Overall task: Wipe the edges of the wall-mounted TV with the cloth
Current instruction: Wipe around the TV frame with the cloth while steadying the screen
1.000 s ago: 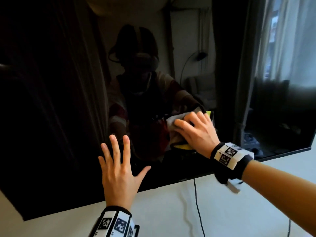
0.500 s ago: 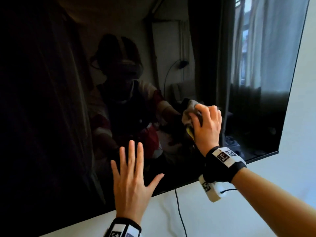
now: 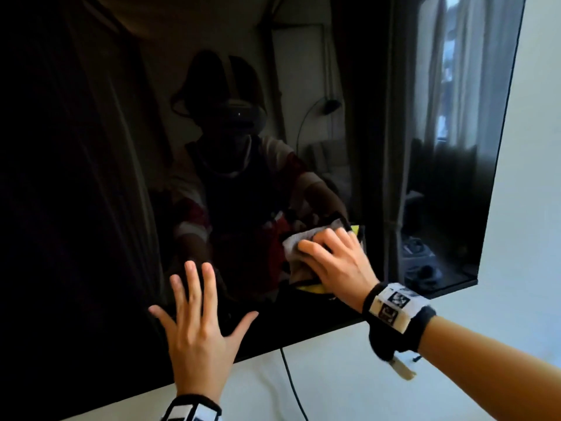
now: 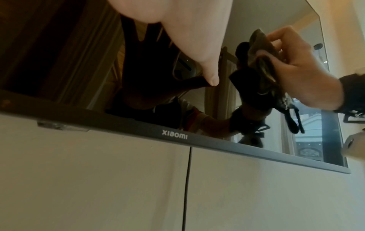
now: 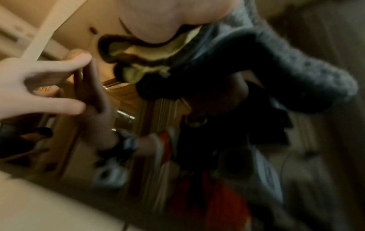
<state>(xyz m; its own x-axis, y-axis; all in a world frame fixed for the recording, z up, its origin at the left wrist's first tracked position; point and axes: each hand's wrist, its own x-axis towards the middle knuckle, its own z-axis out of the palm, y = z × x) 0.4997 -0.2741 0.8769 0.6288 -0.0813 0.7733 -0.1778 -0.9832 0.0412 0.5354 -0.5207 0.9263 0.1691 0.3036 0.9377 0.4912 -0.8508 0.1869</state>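
Note:
The wall-mounted TV [image 3: 91,177] fills the head view as a dark, reflecting screen; its lower bezel [image 4: 173,134] carries a logo. My right hand [image 3: 334,262] holds a bunched grey cloth [image 3: 299,241] with a yellow side against the lower right part of the screen, above the bottom edge. In the left wrist view the right hand [image 4: 296,70] grips the crumpled cloth [image 4: 260,62]. My left hand [image 3: 197,314] lies flat on the screen with its fingers spread, left of the cloth. The right wrist view is blurred and shows the cloth [image 5: 276,70] and the left hand [image 5: 39,87].
A thin black cable [image 3: 291,387] hangs down the white wall [image 3: 394,399] below the TV's bottom edge. The TV's right edge [image 3: 501,132] and lower right corner [image 3: 476,281] stand right of my right hand, with bare wall beyond.
My right hand slid the cloth rightward over the lower screen, then turned so its fingers point left. The left hand stayed flat on the screen.

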